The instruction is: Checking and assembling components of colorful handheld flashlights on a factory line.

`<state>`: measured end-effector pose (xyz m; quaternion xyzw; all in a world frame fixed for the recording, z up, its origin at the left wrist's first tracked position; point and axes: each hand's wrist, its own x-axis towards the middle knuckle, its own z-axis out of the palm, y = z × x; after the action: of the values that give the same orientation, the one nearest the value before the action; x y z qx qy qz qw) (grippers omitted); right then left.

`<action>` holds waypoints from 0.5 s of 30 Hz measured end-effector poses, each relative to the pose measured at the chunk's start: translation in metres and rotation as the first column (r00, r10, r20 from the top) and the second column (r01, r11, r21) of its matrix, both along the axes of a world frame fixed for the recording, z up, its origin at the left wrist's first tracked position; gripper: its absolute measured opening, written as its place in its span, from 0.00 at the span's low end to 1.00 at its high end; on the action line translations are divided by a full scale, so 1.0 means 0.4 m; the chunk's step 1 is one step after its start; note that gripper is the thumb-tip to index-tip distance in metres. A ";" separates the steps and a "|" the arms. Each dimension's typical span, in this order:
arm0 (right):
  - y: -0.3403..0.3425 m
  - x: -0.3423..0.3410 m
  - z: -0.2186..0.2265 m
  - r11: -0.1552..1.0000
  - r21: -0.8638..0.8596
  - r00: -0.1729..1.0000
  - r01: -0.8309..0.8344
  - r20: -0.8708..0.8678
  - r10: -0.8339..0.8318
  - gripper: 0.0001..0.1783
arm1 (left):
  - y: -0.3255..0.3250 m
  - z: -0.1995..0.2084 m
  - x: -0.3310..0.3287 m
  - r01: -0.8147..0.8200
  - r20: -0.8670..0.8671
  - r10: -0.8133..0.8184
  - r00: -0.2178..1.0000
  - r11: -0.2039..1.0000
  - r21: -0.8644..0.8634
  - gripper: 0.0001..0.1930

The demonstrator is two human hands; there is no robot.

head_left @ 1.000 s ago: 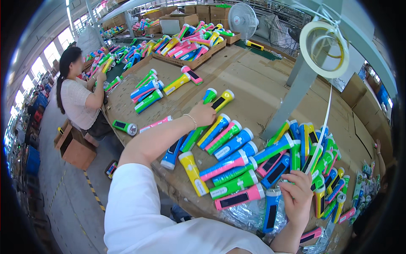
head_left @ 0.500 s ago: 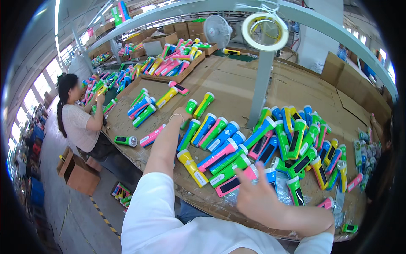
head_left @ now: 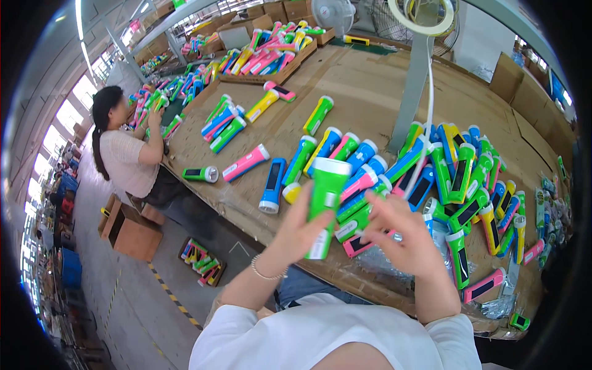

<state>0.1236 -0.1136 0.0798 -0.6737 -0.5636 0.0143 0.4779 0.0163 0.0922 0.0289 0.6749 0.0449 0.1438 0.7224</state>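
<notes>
My left hand [head_left: 297,229] is wrapped round a green flashlight [head_left: 328,191] with a white head, held up above the near table edge, head end upward. To its right, my right hand [head_left: 402,233] hovers with fingers apart and slightly curled, nothing visible in it. Behind the hands lies a row of flashlights in blue, pink, green and yellow, partly covered by the held one. A blue flashlight [head_left: 272,185] with a dark panel lies left of my left hand. Beyond it is a pink flashlight [head_left: 245,163].
A post [head_left: 409,92] with a hanging white cable [head_left: 430,105] rises from the cardboard-covered table [head_left: 364,80]. A jumbled flashlight pile [head_left: 462,176] lies right, beside plastic wrapping [head_left: 499,306]. At left, a co-worker [head_left: 126,145] handles a flashlight; an open carton [head_left: 132,233] stands on the floor.
My left hand has picked up the green flashlight from the table's far side and drawn it close to me. My right hand has shifted right and up. The view has shifted too.
</notes>
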 end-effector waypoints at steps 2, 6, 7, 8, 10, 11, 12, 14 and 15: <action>0.005 -0.009 -0.031 1.000 0.024 0.987 0.009 -0.160 -0.005 0.24 | -0.062 -0.011 0.008 0.010 0.055 -0.019 0.998 0.987 0.159 0.36; 0.002 -0.029 -0.064 0.992 0.064 0.891 0.109 -0.448 -0.069 0.21 | -0.144 0.024 0.012 0.030 0.024 -0.037 0.999 0.975 0.222 0.37; -0.004 -0.032 -0.068 0.987 0.067 0.839 0.145 -0.537 -0.087 0.18 | -0.151 0.020 0.013 0.030 0.024 -0.036 0.999 0.976 0.216 0.37; -0.010 -0.035 -0.062 0.982 0.055 0.824 0.182 -0.553 -0.122 0.17 | -0.157 0.018 0.014 0.045 0.042 -0.056 0.998 0.973 0.229 0.37; -0.028 -0.034 -0.063 0.979 0.012 0.867 0.205 -0.467 -0.175 0.17 | -0.168 0.011 0.015 0.061 0.060 -0.078 0.995 0.969 0.238 0.37; -0.035 -0.033 -0.064 0.974 -0.025 0.901 0.223 -0.375 -0.216 0.17 | -0.173 0.001 0.015 0.022 0.108 -0.060 0.992 0.948 0.316 0.37; -0.038 -0.036 -0.056 0.974 -0.028 0.901 0.224 -0.375 -0.218 0.17 | -0.177 -0.003 0.015 -0.020 0.157 -0.045 0.987 0.921 0.390 0.37; -0.041 -0.045 -0.032 0.959 -0.061 0.905 0.277 -0.320 -0.281 0.17 | -0.186 -0.001 0.011 -0.037 0.164 -0.032 0.986 0.915 0.402 0.36; -0.043 -0.047 -0.032 0.959 -0.063 0.904 0.277 -0.321 -0.282 0.17 | -0.190 0.001 0.010 -0.054 0.171 -0.020 0.985 0.907 0.417 0.36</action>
<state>0.1050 -0.1307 0.0668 -0.7395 -0.3742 0.0616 0.5562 0.0205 0.0162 0.0292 0.7993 -0.0433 0.2137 0.5600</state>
